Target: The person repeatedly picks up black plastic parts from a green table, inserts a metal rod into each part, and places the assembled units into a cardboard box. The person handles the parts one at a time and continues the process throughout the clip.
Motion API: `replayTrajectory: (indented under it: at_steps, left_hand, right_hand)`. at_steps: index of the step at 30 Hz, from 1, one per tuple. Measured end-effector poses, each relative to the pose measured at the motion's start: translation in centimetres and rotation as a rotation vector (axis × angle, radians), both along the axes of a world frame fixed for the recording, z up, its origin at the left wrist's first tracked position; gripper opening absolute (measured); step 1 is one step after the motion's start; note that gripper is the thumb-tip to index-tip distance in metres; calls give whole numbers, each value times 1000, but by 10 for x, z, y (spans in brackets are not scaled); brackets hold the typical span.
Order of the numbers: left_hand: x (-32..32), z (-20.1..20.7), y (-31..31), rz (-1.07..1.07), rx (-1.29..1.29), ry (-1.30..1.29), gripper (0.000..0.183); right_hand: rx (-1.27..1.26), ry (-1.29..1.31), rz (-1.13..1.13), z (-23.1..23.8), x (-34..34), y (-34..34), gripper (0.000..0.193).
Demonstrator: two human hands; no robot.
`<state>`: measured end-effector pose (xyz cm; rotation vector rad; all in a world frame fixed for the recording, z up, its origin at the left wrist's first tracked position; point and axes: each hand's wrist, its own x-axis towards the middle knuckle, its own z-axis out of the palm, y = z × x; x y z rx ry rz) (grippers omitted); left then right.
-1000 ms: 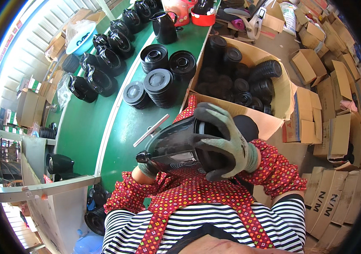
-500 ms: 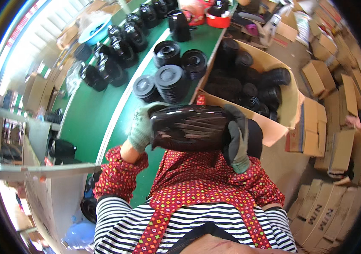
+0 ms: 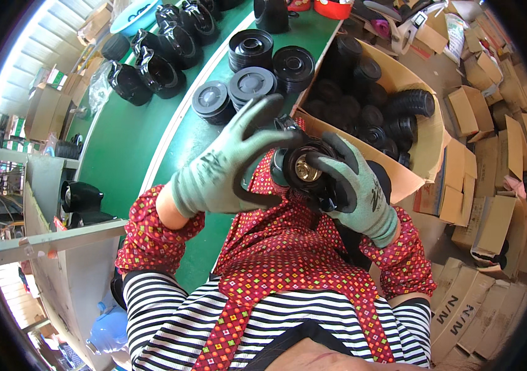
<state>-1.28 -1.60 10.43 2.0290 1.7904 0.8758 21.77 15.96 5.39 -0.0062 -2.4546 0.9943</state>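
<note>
A glossy black jug (image 3: pixel 286 166) stands with its mouth facing me in front of my red dotted apron, and a shiny gold-coloured inside shows through its round opening. My right hand (image 3: pixel 362 195), in a green and dark grey glove, grips the jug's rim from the right. On the other side, my left hand (image 3: pixel 223 167) has its gloved thumb and fingers spread wide in a C shape, with nothing between them. Its fingertips come close to the jug; whether they touch it I cannot tell. The jug's lower body is mostly hidden by my hands.
Stacks of round black lids (image 3: pixel 251 83) stand on the green bench (image 3: pixel 115 145) beyond my hands. Several black jugs (image 3: pixel 161 71) line its far left. To the right, an open carton (image 3: pixel 427 157) holds many black parts. Cardboard boxes (image 3: pixel 461 179) crowd the floor at right.
The jug has turned from lying sideways between both hands to having its mouth facing me. My left hand has let go and opened. My right hand has shifted to the rim.
</note>
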Motion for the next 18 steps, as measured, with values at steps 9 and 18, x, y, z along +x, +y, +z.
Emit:
replayTrajectory:
  at_steps: [9,18]
  left_hand:
    - [4,-20,32,-172,9,310,67]
    - [3,-36,31,-170,136,136,63]
  right_hand:
    - [215,-145,-42,15,1,-8,57]
    - [40,-156,12,9,0,-3,63]
